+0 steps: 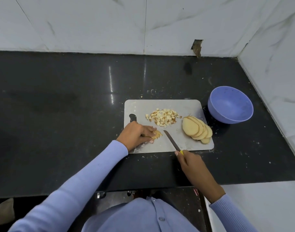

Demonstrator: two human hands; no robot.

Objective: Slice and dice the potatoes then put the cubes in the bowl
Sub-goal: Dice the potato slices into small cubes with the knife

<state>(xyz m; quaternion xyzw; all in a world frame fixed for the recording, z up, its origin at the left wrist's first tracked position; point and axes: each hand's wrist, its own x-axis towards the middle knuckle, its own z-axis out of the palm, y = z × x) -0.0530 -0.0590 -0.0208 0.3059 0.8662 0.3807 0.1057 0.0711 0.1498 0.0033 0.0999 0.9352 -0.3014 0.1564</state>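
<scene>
Potato piece (156, 135), pale, cut into strips, low-left on cutting board (168, 143), pinned under left hand (136, 135) grip. Right hand (192, 162) clenched on knife (172, 141), blade just right.

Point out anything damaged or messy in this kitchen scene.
The wall has a broken hole just above the counter, exposing brown material. Small potato scraps lie scattered on the counter beyond the cutting board.

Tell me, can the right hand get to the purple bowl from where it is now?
Probably yes. The right hand holds the knife at the board's near edge, and the bowl stands on its right, with only bare counter between them.
</scene>
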